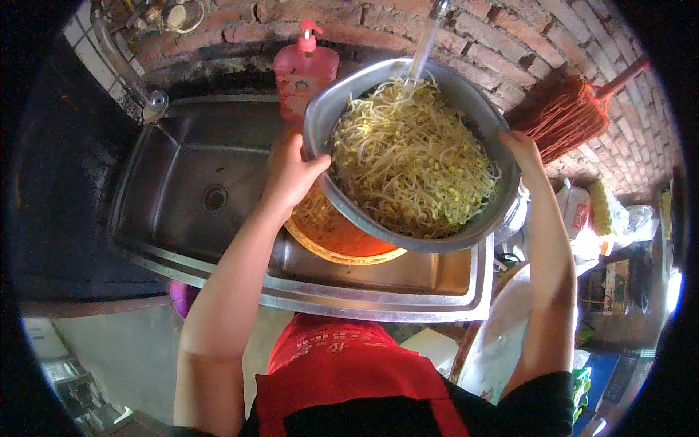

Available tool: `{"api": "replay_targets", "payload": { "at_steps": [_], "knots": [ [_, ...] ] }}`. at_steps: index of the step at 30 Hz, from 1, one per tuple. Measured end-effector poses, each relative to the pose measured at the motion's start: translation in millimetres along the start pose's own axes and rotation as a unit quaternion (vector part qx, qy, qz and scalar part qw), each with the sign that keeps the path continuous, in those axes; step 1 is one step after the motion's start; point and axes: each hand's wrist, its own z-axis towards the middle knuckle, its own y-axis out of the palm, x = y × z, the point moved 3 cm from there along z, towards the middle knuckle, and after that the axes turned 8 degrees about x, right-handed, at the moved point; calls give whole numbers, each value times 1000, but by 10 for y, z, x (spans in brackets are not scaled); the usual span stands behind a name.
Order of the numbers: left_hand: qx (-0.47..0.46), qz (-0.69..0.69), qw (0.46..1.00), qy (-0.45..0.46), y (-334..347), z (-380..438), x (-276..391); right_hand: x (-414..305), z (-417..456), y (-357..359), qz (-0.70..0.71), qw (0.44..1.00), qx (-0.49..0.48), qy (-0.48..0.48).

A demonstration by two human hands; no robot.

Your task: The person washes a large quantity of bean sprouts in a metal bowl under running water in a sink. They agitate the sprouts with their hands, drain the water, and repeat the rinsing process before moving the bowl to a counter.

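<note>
Between my hands is a grey metal basin [319, 123], heaped with bean sprouts [415, 158]. My left hand [295, 172] grips its left rim, thumb over the edge. On the opposite rim, my right hand [521, 147] has hold of the basin, its fingers partly hidden behind the wall. A clear stream or tube from the metal faucet [439, 6] comes down onto the sprouts near the far rim. Beneath the basin, partly covered by it, an orange tub [355, 240] with a yellowish rim sits in the sink. Some sprouts show inside the tub.
The stainless steel sink [180, 180] has a drain at left. A pink pump bottle [306, 71] stands by the brick wall [327, 19]. A red-bristled brush [570, 117] leans at right. Plastic bags [617, 213] lie beyond my right arm, near a large pale basin [491, 338].
</note>
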Motion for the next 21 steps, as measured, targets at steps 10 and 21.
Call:
{"api": "replay_targets", "payload": {
  "at_steps": [10,21],
  "knots": [
    [100,-65,992,-49,175,-167,143,-138,72,-56,-196,968,62,-142],
    [136,-42,989,-30,239,-137,-48,-1059,60,1146,-197,918,-121,-323]
  ]
}}
